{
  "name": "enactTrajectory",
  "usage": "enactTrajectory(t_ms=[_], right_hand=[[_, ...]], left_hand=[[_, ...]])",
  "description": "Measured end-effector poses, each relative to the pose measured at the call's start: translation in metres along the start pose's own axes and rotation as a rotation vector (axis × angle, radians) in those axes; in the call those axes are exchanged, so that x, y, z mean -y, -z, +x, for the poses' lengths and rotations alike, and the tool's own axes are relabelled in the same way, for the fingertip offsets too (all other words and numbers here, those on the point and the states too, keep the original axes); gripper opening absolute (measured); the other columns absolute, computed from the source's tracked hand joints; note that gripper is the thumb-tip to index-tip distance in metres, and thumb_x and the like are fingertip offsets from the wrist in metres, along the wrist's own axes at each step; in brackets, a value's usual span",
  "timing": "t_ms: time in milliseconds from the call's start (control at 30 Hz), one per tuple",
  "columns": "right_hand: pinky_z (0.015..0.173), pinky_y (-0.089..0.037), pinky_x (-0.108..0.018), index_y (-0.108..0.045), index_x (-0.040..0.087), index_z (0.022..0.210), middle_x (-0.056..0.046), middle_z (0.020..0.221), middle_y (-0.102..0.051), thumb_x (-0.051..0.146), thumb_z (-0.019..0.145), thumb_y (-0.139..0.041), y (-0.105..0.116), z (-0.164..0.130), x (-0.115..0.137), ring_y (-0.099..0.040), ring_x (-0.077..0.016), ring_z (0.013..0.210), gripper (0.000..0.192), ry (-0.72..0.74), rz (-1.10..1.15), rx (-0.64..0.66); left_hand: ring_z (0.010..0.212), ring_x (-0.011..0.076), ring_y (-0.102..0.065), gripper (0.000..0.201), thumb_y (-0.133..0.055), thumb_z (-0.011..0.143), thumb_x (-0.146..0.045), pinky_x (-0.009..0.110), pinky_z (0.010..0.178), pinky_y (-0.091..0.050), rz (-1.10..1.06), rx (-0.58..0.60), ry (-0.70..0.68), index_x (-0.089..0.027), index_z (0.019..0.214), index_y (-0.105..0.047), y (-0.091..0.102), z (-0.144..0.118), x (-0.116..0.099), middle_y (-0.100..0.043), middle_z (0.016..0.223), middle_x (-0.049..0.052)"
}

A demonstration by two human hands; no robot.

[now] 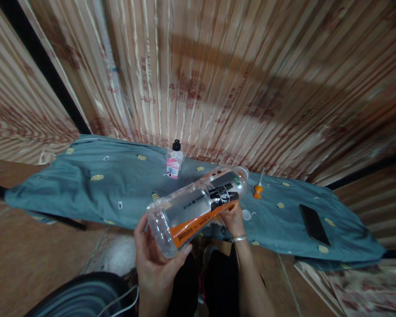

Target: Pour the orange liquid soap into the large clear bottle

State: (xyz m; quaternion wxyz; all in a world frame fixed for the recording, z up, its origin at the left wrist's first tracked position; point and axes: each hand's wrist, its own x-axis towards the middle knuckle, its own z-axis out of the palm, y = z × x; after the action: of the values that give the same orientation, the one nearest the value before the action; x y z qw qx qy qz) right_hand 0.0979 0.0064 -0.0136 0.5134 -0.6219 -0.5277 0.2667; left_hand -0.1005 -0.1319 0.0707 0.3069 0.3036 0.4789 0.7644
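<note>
A large clear plastic bottle (188,207) with an orange, black and silver label lies tilted across both my hands, above the cloth-covered table. Its base end rests in my left hand (155,259), fingers and thumb wrapped around it. Nearer the neck, my right hand (232,220) grips the bottle from below; most of those fingers are hidden behind it. Beyond the bottle stands a small clear bottle (174,162) with a black cap and pink label. To the right lies an orange pump top (258,191) with a clear stem. A small whitish disc (247,215) sits beside my right wrist.
Green cloth (119,176) with yellow prints covers the narrow table. A dark phone (314,223) lies toward its right end. Striped curtains (198,79) hang right behind. At lower left are a dark round seat (82,295) and a white cable (132,299).
</note>
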Motion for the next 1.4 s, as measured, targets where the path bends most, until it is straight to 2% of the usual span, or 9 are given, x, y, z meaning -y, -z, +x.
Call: enactTrajectory(t_ms=[567, 800, 900, 1033, 1200, 1400], right_hand=[[0.076, -0.061, -0.041, -0.055, 0.026, 0.086, -0.004, 0.085, -0.078, 0.045, 0.054, -0.084, 0.0013, 0.0005, 0.0019, -0.075, -0.0286, 0.081, 0.047, -0.011, -0.029, 0.009], [0.074, -0.060, -0.042, -0.054, 0.026, 0.085, -0.007, 0.085, -0.077, 0.045, 0.051, -0.086, 0.0018, -0.0004, 0.0018, -0.074, -0.0308, 0.082, 0.050, -0.036, -0.106, -0.020], [0.076, -0.060, -0.042, -0.054, 0.026, 0.086, -0.009, 0.088, -0.077, 0.046, 0.051, -0.085, 0.0018, -0.0003, 0.0021, -0.074, -0.0309, 0.083, 0.051, -0.043, -0.082, -0.012], [0.077, -0.060, -0.042, -0.055, 0.026, 0.089, -0.008, 0.092, -0.077, 0.047, 0.053, -0.084, 0.0016, -0.0002, 0.0026, -0.074, -0.0296, 0.083, 0.051, -0.042, -0.029, 0.019], [0.073, -0.060, -0.039, -0.056, 0.025, 0.091, -0.007, 0.089, -0.078, 0.046, 0.053, -0.085, 0.0010, 0.0001, 0.0018, -0.074, -0.0283, 0.081, 0.052, -0.027, -0.050, 0.010], [0.072, -0.060, -0.039, -0.056, 0.026, 0.089, -0.006, 0.087, -0.077, 0.045, 0.053, -0.085, 0.0005, 0.0002, 0.0011, -0.074, -0.0286, 0.080, 0.051, -0.011, -0.050, -0.009]], left_hand=[[0.104, 0.0289, -0.073, 0.088, -0.098, 0.052, -0.023, 0.035, 0.083, -0.062, 0.012, -0.042, 0.053, -0.026, 0.133, -0.062, -0.0002, -0.0019, -0.0004, -0.071, 0.121, 0.008], [0.105, 0.0281, -0.073, 0.089, -0.098, 0.053, -0.024, 0.033, 0.084, -0.061, 0.006, -0.069, 0.067, -0.026, 0.134, -0.061, -0.0046, -0.0028, -0.0052, -0.071, 0.121, 0.008], [0.106, 0.0275, -0.073, 0.088, -0.098, 0.054, -0.024, 0.033, 0.085, -0.060, 0.009, -0.059, 0.057, -0.027, 0.134, -0.061, -0.0070, -0.0040, -0.0074, -0.071, 0.122, 0.007], [0.110, 0.0293, -0.071, 0.089, -0.098, 0.054, -0.028, 0.035, 0.090, -0.059, 0.009, -0.101, 0.071, -0.027, 0.135, -0.061, -0.0083, -0.0052, -0.0077, -0.070, 0.124, 0.008], [0.110, 0.0286, -0.073, 0.088, -0.097, 0.056, -0.020, 0.034, 0.087, -0.061, 0.011, -0.020, 0.035, -0.025, 0.135, -0.059, -0.0014, -0.0028, -0.0026, -0.071, 0.124, 0.009], [0.103, 0.0272, -0.074, 0.087, -0.098, 0.053, -0.023, 0.032, 0.081, -0.063, 0.032, -0.053, 0.037, -0.025, 0.132, -0.061, -0.0023, -0.0019, -0.0042, -0.073, 0.119, 0.008]])
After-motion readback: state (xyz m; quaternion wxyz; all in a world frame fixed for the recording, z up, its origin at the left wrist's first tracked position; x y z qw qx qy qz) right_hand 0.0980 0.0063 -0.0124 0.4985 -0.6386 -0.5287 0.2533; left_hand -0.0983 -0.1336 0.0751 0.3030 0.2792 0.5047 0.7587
